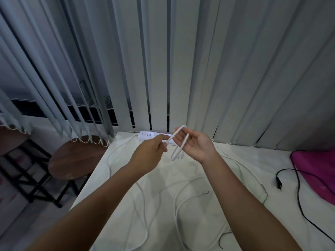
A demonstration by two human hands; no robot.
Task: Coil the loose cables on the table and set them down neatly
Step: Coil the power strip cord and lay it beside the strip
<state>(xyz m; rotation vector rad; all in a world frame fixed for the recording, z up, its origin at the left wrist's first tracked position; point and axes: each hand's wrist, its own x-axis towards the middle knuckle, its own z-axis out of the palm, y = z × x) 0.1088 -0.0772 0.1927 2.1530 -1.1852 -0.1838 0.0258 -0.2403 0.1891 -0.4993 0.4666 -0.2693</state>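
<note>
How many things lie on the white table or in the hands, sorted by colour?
White: 2, the white power strip and the white cable looped between both hands.
Black: 1, the thin black cable.
Pink: 1, the glossy pink object.
Total: 4.

Head cam, down over table (241,160)

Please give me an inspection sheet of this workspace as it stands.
Surface: white table, dimly lit.
Job's things: white cable folded into one loop, held up above the table; the rest lies loose in wide curves.
Clutter: pink object at the right edge.
Grippers: left hand pinches the loop's side; right hand holds the loop across its fingers.
Cables: black cable loose on the right; power strip at the back.
Surroundings: vertical blinds; round stool left.
</note>
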